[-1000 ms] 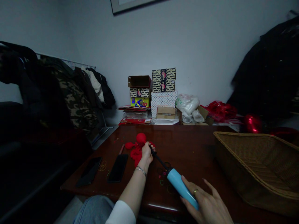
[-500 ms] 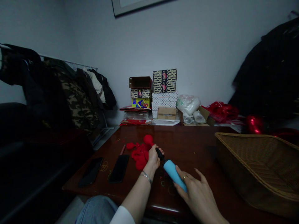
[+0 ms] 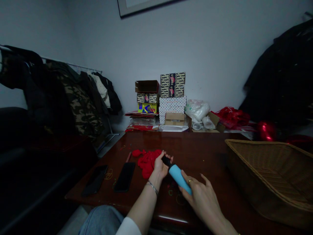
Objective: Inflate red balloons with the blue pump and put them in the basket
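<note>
A light blue cylinder (image 3: 179, 178) with a black end piece (image 3: 166, 160) slants above the dark red-brown table (image 3: 190, 143). My left hand (image 3: 161, 165) is closed round the black end, its fingers curled. At the lower end of the cylinder, my right hand (image 3: 199, 194) grips it between thumb and fingers, with a ring on one finger. Soft red pieces, apparently balloons (image 3: 147, 164), lie in a heap just left of my left hand. Small rubber bands (image 3: 170, 192) lie beneath the cylinder.
Two dark phones (image 3: 124, 177) lie on the left, near loose yellow bands (image 3: 108, 174) and a thin reddish stick (image 3: 128, 157). On the right stands a large wicker basket (image 3: 264, 176). Stacked boxes (image 3: 172, 104) rise behind the table, with clothes hanging at both sides.
The round red bulb beyond my left hand no longer shows. My right hand and the blue cylinder have shifted slightly up and left, nearer my left hand.
</note>
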